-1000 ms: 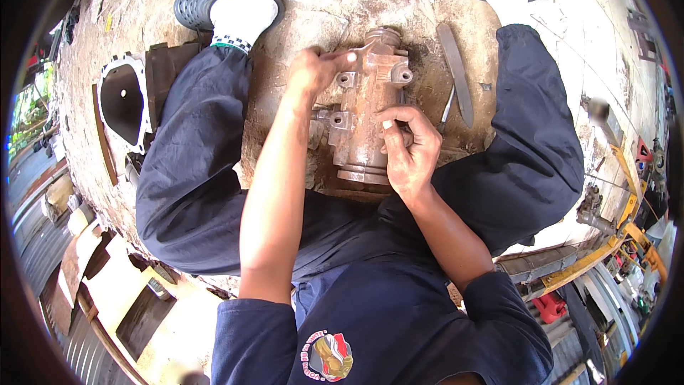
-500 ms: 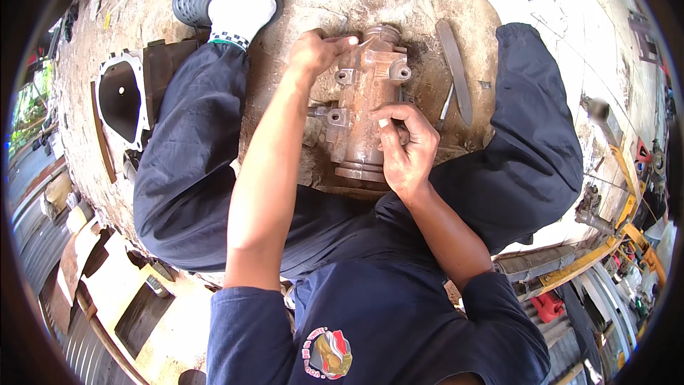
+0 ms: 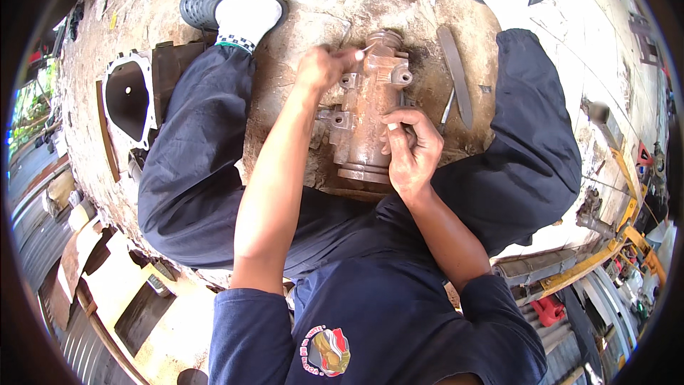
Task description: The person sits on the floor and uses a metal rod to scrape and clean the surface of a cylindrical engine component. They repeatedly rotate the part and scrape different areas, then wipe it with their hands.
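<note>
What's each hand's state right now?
Left hand: curled by the rusty brown cylindrical metal housing; grip cannot be told.
Right hand: curled at the housing's right side; grip unclear.

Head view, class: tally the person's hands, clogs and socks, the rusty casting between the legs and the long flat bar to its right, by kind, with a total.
Left hand and right hand: 2
Dark clogs: 2
White socks: 2
Rusty casting: 1
Long flat bar: 1
Total: 8
</note>
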A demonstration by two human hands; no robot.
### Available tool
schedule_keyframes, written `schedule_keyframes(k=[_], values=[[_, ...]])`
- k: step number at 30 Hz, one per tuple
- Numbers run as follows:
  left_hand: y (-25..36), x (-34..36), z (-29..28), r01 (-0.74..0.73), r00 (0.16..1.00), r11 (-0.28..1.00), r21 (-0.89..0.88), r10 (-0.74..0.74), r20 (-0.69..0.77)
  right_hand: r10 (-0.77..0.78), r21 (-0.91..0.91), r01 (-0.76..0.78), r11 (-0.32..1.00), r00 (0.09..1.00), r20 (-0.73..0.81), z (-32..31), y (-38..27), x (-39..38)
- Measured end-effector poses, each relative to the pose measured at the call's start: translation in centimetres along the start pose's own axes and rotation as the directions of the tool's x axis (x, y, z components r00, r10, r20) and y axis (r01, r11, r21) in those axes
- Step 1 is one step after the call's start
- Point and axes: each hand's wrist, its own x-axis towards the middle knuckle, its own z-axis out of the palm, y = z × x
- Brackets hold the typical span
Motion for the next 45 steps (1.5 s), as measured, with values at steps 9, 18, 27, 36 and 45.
schedule_keyframes(k=[9,18,27,36,45], values=[[1.3,0.5,0.9,0.042,0.997,0.999,-0.035,-0.045,-0.070,0.010,-0.015,-0.009,1.000,1.000,0.018,0.2,-0.1,0.0],[-0.6,-0.9,0.2,0.092,0.996,0.996,0.011,-0.092,-0.003,-0.015,-0.058,0.016,0.998,1.000,0.008,0.0,-0.2,0.1],[-0.8,0.0,-0.5,-0.018,1.000,0.999,-0.034,0.018,0.022,0.027,-0.035,-0.026,0.999,0.999,0.025,0.2,0.0,-0.2],[-3.3,-9.2,-2.5,-0.093,0.983,0.884,-0.458,0.007,-0.186,-0.007,0.143,0.030,0.989,0.988,-0.156,-1.4,0.1,1.8],[-6.8,-10.2,0.4,-0.169,0.957,0.872,-0.460,0.033,-0.289,0.146,-0.814,-0.291,0.503,0.957,-0.251,-12.0,4.3,5.3]])
